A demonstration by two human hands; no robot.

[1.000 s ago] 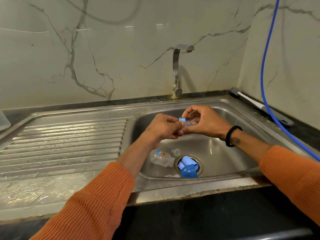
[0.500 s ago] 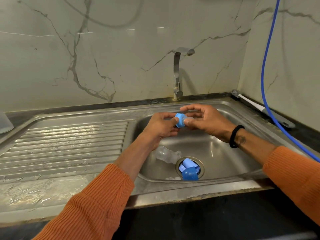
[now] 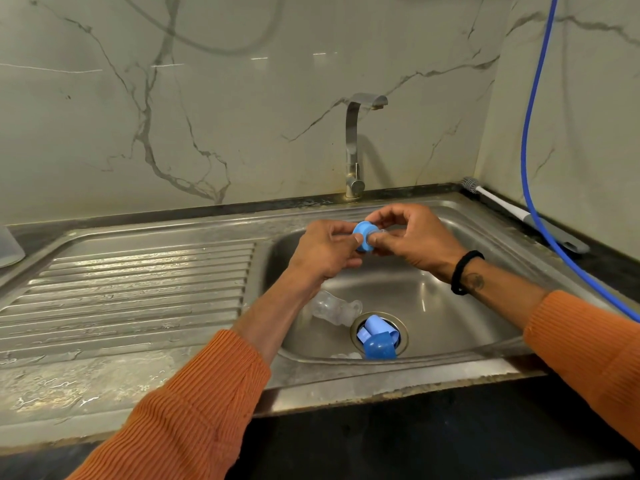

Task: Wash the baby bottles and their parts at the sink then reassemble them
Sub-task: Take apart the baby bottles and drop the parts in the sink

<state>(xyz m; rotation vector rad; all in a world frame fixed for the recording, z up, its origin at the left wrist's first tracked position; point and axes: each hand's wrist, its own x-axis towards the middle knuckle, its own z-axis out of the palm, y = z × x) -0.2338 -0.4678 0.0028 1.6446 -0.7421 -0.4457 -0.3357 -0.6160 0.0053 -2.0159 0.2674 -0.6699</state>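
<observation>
Blue caps (image 3: 377, 339) seen over drain, below hands; clear bottle (image 3: 334, 308) laid beside them, under left wrist. Blue ring (image 3: 363, 235) pinched between left hand (image 3: 323, 252) and right hand (image 3: 412, 242) above sink (image 3: 450, 306); clear teat held by right fingers. Tap (image 3: 355, 147) beyond hands; brush (image 3: 519, 214) far right.

- A home kitchen — a steel sink (image 3: 450, 306) with ribbed drainboard (image 3: 138, 289) fills the frame's middle.
- Marble-look wall (image 3: 207, 116) and tap (image 3: 353, 150) above — dark counter (image 3: 415, 427) along the bottom.
</observation>
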